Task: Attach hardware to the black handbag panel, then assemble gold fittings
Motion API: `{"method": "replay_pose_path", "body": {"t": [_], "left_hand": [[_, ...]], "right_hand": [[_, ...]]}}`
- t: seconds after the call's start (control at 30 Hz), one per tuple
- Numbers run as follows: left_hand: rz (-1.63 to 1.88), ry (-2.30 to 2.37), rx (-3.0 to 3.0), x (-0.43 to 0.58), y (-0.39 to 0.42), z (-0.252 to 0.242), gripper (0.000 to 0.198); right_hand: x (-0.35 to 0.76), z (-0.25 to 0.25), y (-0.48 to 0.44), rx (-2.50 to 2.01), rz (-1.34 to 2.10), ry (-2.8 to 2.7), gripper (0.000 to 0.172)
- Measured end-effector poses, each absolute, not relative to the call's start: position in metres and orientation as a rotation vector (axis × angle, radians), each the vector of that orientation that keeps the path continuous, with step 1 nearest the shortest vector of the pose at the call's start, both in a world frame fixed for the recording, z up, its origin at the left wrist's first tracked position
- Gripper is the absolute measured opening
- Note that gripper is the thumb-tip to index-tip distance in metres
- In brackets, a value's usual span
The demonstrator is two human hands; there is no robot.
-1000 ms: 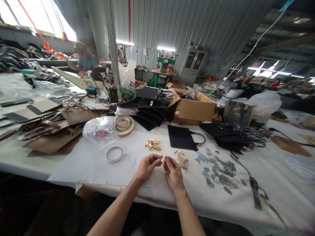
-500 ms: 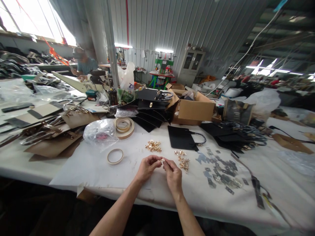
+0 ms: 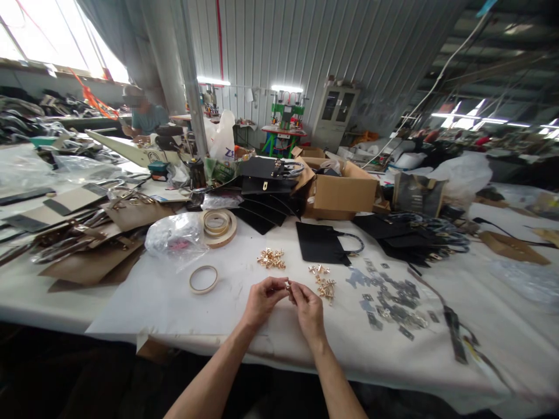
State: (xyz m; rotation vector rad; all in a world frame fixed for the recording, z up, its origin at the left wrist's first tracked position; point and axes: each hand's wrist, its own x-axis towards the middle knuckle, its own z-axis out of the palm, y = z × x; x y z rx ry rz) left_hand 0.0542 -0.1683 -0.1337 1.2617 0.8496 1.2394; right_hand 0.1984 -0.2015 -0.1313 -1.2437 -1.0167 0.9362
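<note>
My left hand (image 3: 264,301) and my right hand (image 3: 309,307) meet fingertip to fingertip above the table's near side. Between them they pinch a small gold metal fitting (image 3: 287,284), mostly hidden by the fingers. Just beyond the hands lies a heap of gold fittings (image 3: 271,258). To the right of my right hand is a second, looser group of gold fittings (image 3: 325,287). Farther right, flat grey metal plates (image 3: 397,297) are scattered over the cloth. A black bag panel with a handle (image 3: 321,243) lies behind the second group.
A tape roll (image 3: 203,279) and stacked larger rolls (image 3: 218,227) lie left, near a clear plastic bag (image 3: 173,237). Brown bag pieces (image 3: 96,250) are piled at far left. A cardboard box (image 3: 343,192) stands behind, and another person (image 3: 146,116) sits at the back left.
Both hands stay together at almost the same spot, with the fingers slightly shifted around the gold fitting. The whole view has moved a little; the things on the table look unchanged.
</note>
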Motion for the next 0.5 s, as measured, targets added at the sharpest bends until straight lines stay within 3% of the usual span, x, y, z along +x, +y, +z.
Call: {"method": "replay_pose_path", "body": {"t": [0.17,0.33,0.5], "left_hand": [[1.220,0.909,1.301,0.0541,-0.1698,-0.1318,0.026],[1.178,0.888,1.336,0.0549,-0.1723,-0.1251,0.035],[1.199,0.961,1.402,0.0533,-0.1702,-0.1255,0.027]], "right_hand": [[0.1988,-0.1291,-0.2016,-1.285,0.908,-1.082,0.038],[0.2005,-0.1284,-0.2011,-1.183,1.097,-0.978,0.036],[0.1996,-0.1254,-0.2034,-1.047,1.221,-0.779,0.037]]}}
